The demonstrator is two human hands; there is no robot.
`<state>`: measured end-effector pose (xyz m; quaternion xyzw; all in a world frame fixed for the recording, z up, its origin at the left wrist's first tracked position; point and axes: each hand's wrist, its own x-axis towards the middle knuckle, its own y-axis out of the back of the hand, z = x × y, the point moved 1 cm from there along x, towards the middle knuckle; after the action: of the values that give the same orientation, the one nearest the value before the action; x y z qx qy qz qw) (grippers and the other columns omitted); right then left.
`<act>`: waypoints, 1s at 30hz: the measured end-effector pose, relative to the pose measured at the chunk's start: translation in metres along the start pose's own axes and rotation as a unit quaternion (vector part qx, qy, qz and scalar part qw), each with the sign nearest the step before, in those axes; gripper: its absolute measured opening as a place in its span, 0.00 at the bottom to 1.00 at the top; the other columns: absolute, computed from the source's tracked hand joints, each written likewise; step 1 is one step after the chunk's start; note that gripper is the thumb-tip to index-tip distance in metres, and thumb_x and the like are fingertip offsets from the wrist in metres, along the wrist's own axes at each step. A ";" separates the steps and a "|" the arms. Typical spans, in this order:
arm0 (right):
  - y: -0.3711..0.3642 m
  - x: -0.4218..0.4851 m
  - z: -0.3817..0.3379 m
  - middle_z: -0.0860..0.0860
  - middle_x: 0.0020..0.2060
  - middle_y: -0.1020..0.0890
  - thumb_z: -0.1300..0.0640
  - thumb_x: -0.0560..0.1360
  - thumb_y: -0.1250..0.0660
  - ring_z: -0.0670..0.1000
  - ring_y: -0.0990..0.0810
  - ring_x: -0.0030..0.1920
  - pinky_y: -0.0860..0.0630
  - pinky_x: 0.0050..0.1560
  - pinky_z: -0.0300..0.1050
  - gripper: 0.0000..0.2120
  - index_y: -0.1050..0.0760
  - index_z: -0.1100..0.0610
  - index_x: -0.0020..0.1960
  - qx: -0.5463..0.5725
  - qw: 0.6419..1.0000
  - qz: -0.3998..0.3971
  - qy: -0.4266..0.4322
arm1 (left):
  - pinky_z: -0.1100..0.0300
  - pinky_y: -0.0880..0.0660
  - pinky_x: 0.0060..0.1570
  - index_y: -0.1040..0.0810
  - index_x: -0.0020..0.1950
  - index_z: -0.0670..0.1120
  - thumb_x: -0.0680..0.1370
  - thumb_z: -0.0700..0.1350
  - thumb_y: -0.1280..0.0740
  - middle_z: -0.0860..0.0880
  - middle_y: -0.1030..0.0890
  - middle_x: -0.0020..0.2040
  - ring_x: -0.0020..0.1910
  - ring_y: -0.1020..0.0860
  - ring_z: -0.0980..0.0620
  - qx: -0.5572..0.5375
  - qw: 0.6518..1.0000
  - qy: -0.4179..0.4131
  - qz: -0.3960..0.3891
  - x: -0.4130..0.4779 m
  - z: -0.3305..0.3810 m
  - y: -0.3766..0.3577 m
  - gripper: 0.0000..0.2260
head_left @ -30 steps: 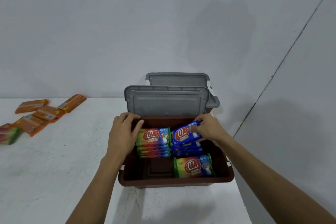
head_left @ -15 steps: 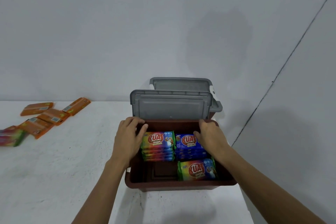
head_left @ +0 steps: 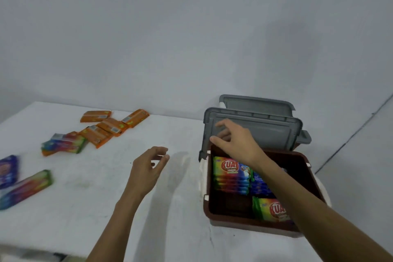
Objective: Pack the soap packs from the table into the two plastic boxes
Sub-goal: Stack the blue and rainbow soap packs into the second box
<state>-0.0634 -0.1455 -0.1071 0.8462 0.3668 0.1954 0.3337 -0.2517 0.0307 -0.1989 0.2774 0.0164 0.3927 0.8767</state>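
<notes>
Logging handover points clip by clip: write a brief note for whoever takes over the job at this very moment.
Left hand: open, empty, above the white table.
Right hand: open, empty, at the back rim of the brown plastic box, before its raised grey lid.
Done: a rainbow soap-pack stack, a blue soap-pack stack and one rainbow pack lie in that box.
Left: orange soap packs, loose rainbow packs and a blue pack on the table; only the second box's grey lid shows.
</notes>
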 end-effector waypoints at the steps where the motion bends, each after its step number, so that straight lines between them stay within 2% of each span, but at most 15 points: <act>1: -0.013 0.008 -0.012 0.51 0.49 0.17 0.48 0.76 0.30 0.48 0.18 0.50 0.21 0.56 0.47 0.18 0.27 0.51 0.63 0.008 1.000 -0.005 0.006 | 0.67 0.26 0.47 0.20 0.55 0.53 0.78 0.49 0.32 0.58 0.18 0.51 0.49 0.21 0.63 0.000 1.000 0.009 0.007 0.000 -0.009 0.015 0.06; 5: -0.069 0.041 -0.060 0.50 0.52 0.19 0.45 0.76 0.32 0.49 0.20 0.54 0.20 0.53 0.49 0.16 0.27 0.48 0.62 0.025 0.999 -0.033 0.017 | 0.68 0.27 0.46 0.20 0.54 0.54 0.78 0.49 0.33 0.59 0.19 0.50 0.48 0.22 0.65 0.022 0.999 0.039 0.029 0.003 -0.050 0.077 0.06; 11: -0.168 0.085 -0.132 0.49 0.52 0.19 0.45 0.76 0.32 0.47 0.20 0.52 0.22 0.48 0.42 0.16 0.27 0.49 0.61 0.017 0.994 -0.086 0.060 | 0.66 0.28 0.47 0.21 0.57 0.54 0.79 0.49 0.33 0.59 0.21 0.54 0.49 0.23 0.62 0.081 0.991 0.090 0.059 0.005 -0.119 0.166 0.08; 15: -0.236 0.105 -0.174 0.48 0.52 0.20 0.48 0.76 0.31 0.49 0.20 0.51 0.23 0.51 0.43 0.18 0.27 0.51 0.64 0.021 0.987 -0.130 0.094 | 0.59 0.26 0.55 0.22 0.60 0.52 0.79 0.50 0.33 0.57 0.26 0.57 0.56 0.25 0.55 0.146 0.975 0.148 0.077 0.002 -0.167 0.216 0.10; 17: -0.270 0.114 -0.193 0.48 0.51 0.20 0.50 0.77 0.31 0.50 0.20 0.51 0.22 0.52 0.47 0.18 0.27 0.53 0.65 0.017 0.981 -0.153 0.116 | 0.54 0.25 0.57 0.21 0.58 0.51 0.78 0.47 0.32 0.53 0.25 0.59 0.58 0.25 0.51 0.166 0.965 0.161 0.124 -0.004 -0.190 0.239 0.10; 19: -0.304 0.124 -0.206 0.51 0.52 0.19 0.51 0.77 0.31 0.52 0.20 0.51 0.22 0.52 0.49 0.17 0.26 0.55 0.64 0.004 0.976 -0.173 0.131 | 0.48 0.23 0.55 0.20 0.59 0.51 0.77 0.46 0.31 0.47 0.25 0.63 0.58 0.24 0.44 0.191 0.948 0.179 0.183 -0.009 -0.210 0.259 0.11; 21: -0.337 0.135 -0.214 0.51 0.54 0.19 0.50 0.77 0.32 0.52 0.20 0.52 0.25 0.47 0.46 0.18 0.25 0.55 0.63 -0.032 0.971 -0.182 0.151 | 0.44 0.27 0.58 0.22 0.64 0.51 0.78 0.50 0.33 0.43 0.27 0.67 0.63 0.29 0.39 0.227 0.921 0.240 0.208 -0.007 -0.225 0.276 0.15; 23: -0.365 0.147 -0.219 0.51 0.57 0.20 0.46 0.76 0.33 0.53 0.21 0.55 0.25 0.48 0.46 0.21 0.27 0.54 0.66 -0.063 0.966 -0.188 0.165 | 0.41 0.31 0.62 0.27 0.69 0.52 0.79 0.55 0.36 0.42 0.31 0.71 0.67 0.33 0.37 0.253 0.901 0.298 0.188 -0.001 -0.238 0.288 0.19; 25: -0.386 0.158 -0.223 0.52 0.59 0.21 0.44 0.76 0.33 0.53 0.22 0.56 0.25 0.48 0.47 0.24 0.28 0.54 0.68 -0.079 0.963 -0.196 0.167 | 0.41 0.31 0.62 0.30 0.71 0.50 0.79 0.58 0.38 0.41 0.32 0.71 0.67 0.33 0.37 0.262 0.895 0.316 0.177 0.007 -0.249 0.295 0.23; 28: -0.407 0.174 -0.227 0.50 0.59 0.21 0.40 0.75 0.32 0.50 0.22 0.54 0.27 0.45 0.43 0.26 0.30 0.52 0.68 -0.096 0.962 -0.205 0.153 | 0.43 0.29 0.59 0.30 0.70 0.44 0.78 0.59 0.36 0.39 0.30 0.69 0.66 0.32 0.38 0.234 0.891 0.324 0.215 0.017 -0.259 0.300 0.26; 30: -0.416 0.183 -0.226 0.49 0.61 0.22 0.37 0.74 0.33 0.49 0.21 0.54 0.22 0.45 0.44 0.29 0.31 0.51 0.69 -0.107 0.960 -0.215 0.141 | 0.44 0.28 0.61 0.32 0.70 0.43 0.77 0.59 0.34 0.38 0.31 0.69 0.67 0.34 0.38 0.214 0.884 0.351 0.224 0.023 -0.264 0.302 0.28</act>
<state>-0.2774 0.2986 -0.2278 0.6707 0.5606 0.2738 0.4012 -0.5058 0.3340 -0.2669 0.2990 0.3438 0.6371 0.6217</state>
